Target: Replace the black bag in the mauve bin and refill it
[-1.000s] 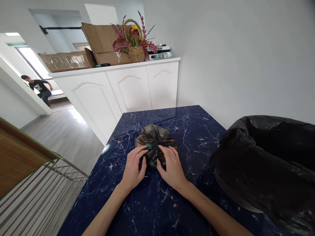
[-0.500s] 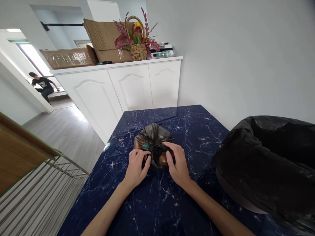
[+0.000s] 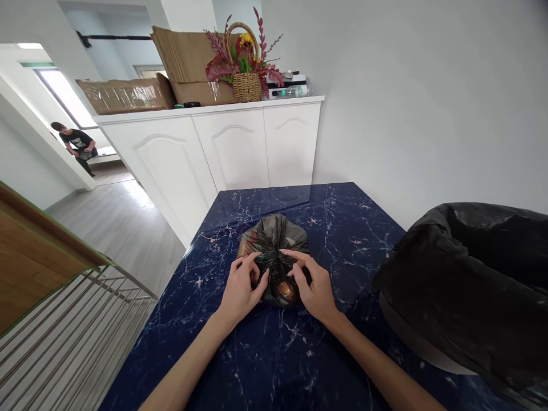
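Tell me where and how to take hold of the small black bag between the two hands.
Probably best to pinch the small black bag by its gathered top, coming from above. The folds draw together there, offering a bunch for fingertips to close on, while its rounded sides bulge and its underside rests on the table.

1. 1 L hand [image 3: 240, 288] + 1 R hand [image 3: 317, 288] = 2, wearer's own.
2. 1 gathered blk plastic bag [image 3: 274, 231] + 1 blk bin liner [image 3: 449, 285] = 2 bags.
3. Bin [image 3: 402, 329]: 1.
4. Marbled tbl [image 3: 342, 228]: 1.
5. White cabinet [image 3: 240, 145]: 1, w/ 3 doors [image 3: 169, 171] visible.
6. 1 low taped box [image 3: 128, 95] + 1 raised-flap box [image 3: 186, 57] = 2, cardboard.
7. Wicker flower basket [image 3: 247, 87]: 1; sunflower [image 3: 246, 40]: 1.
8. Clear plastic btl [image 3: 296, 91]: 1.
9. Bg person [image 3: 77, 140]: 1.
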Tool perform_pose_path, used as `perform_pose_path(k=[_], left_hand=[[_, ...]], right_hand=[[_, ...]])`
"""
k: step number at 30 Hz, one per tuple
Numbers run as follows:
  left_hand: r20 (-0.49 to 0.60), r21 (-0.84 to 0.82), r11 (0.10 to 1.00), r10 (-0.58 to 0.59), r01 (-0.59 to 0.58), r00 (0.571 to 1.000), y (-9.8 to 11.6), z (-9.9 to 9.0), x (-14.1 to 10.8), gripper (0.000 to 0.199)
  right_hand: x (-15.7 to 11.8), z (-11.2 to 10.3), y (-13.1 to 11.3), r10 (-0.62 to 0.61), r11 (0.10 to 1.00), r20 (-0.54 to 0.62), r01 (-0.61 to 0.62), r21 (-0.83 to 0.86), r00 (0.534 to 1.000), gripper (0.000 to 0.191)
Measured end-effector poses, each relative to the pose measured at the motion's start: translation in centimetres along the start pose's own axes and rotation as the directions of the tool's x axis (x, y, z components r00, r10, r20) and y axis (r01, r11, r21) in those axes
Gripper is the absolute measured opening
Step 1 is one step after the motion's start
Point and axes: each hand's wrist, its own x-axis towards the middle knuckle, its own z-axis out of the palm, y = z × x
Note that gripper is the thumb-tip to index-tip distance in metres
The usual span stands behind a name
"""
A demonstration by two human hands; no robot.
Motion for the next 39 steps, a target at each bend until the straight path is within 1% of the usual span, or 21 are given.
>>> perform_pose_path(k=[1, 2, 4, 5, 6, 8, 11, 16, 18, 20, 21, 23, 24, 26, 29, 30, 32, 35, 38, 39], left_hand=[[0.006, 0.003, 1.0, 0.004, -0.004, 1.0, -0.1, 0.0, 0.0, 0.045], [0.014, 0.006, 1.0, 0.009, -0.009, 1.0, -0.1, 0.1, -0.1, 0.047], [0.024, 0.011, 1.0, 0.019, -0.019, 1.0, -0.2, 0.1, -0.1, 0.04], [0.025, 0.012, 1.0, 0.021, -0.021, 0.999, -0.2, 0.1, -0.1, 0.035], [0.023, 0.012, 1.0, 0.021, -0.021, 1.0, -0.2, 0.1, 0.0, 0.03], [0.009, 0.013, 1.0, 0.014, -0.015, 1.0, -0.1, 0.1, 0.0, 0.022], [-0.01, 0.016, 1.0, 0.004, -0.004, 1.0, 0.0, 0.1, 0.0, 0.015], [-0.024, 0.012, 1.0, -0.015, 0.016, 1.0, 0.1, 0.0, 0.0, 0.01], [-0.033, 0.003, 1.0, -0.024, 0.024, 0.999, 0.2, -0.2, -0.1, 0.009], [-0.043, -0.01, 0.999, -0.032, 0.031, 0.999, 0.3, -0.3, -0.2, 0.004], [-0.048, -0.018, 0.999, -0.035, 0.034, 0.998, 0.4, -0.3, -0.2, 0.007], [-0.061, -0.033, 0.999, -0.044, 0.042, 0.997, 0.4, -0.4, -0.2, 0.023], [-0.071, -0.041, 0.998, -0.053, 0.05, 0.996, 0.4, -0.4, -0.2, 0.028], [-0.106, -0.056, 0.995, -0.089, 0.084, 0.99, 0.2, -0.3, -0.1, 0.03], [-0.185, -0.08, 0.981, -0.188, 0.176, 0.964, -0.9, -0.3, -0.1, 0.022], [-0.214, -0.089, 0.973, -0.229, 0.215, 0.95, -1.4, -0.4, -0.1, 0.021], [-0.269, -0.108, 0.951, -0.308, 0.289, 0.913, -2.6, -0.5, -0.1, 0.019], [-0.351, -0.122, 0.925, -0.38, 0.36, 0.856, -4.2, -0.6, 0.0, 0.018], [-0.448, -0.094, 0.924, -0.371, 0.37, 0.813, -4.9, -0.8, 0.2, 0.011], [-0.483, -0.072, 0.93, -0.35, 0.362, 0.803, -4.8, -0.9, 0.3, 0.015]], right_hand=[[0.0, 0.0, 0.0, 0.034, 0.998, 0.015, -0.035, 0.048, 0.999, 0.038], [0.0, 0.0, 0.0, 0.073, 0.992, 0.028, -0.075, 0.099, 0.997, 0.038], [0.0, 0.0, 0.1, 0.135, 0.976, 0.038, -0.14, 0.17, 0.99, 0.038], [0.0, 0.0, 0.1, 0.146, 0.974, 0.032, -0.15, 0.168, 0.989, 0.038], [-0.1, 0.0, 0.1, 0.137, 0.981, 0.024, -0.139, 0.133, 0.99, 0.038], [-0.1, 0.1, 0.1, 0.081, 0.997, 0.011, -0.081, 0.005, 0.997, 0.04], [-0.1, 0.2, 0.0, -0.006, 0.99, 0.016, 0.008, -0.143, 1.0, 0.039], [0.3, 0.2, 0.4, -0.072, 0.981, 0.027, 0.075, -0.18, 0.997, 0.03], [0.5, -0.1, 0.7, -0.086, 0.976, 0.015, 0.087, -0.198, 0.996, 0.027], [0.6, -0.5, 0.9, -0.096, 0.973, 0.002, 0.094, -0.213, 0.995, 0.021], [0.7, -0.8, 1.0, -0.101, 0.971, -0.006, 0.097, -0.219, 0.995, 0.018], [0.8, -1.3, 1.2, -0.109, 0.968, -0.026, 0.1, -0.229, 0.994, 0.014], [0.8, -1.5, 1.3, -0.111, 0.967, -0.038, 0.099, -0.234, 0.993, 0.015], [0.9, -1.8, 1.5, -0.11, 0.966, -0.07, 0.09, -0.244, 0.991, 0.024], [1.1, -2.1, 2.4, -0.08, 0.966, -0.161, 0.037, -0.257, 0.984, 0.047], [1.1, -2.2, 2.8, -0.061, 0.966, -0.203, 0.007, -0.258, 0.977, 0.052], [1.2, -2.4, 3.8, -0.016, 0.966, -0.29, -0.061, -0.252, 0.957, 0.056], [1.2, -2.7, 5.0, 0.044, 0.965, -0.407, -0.145, -0.221, 0.912, 0.05], [1.2, -2.9, 4.9, 0.038, 0.965, -0.491, -0.159, -0.208, 0.871, 0.034], [1.1, -2.9, 4.5, 0.016, 0.966, -0.502, -0.144, -0.216, 0.864, 0.026]])
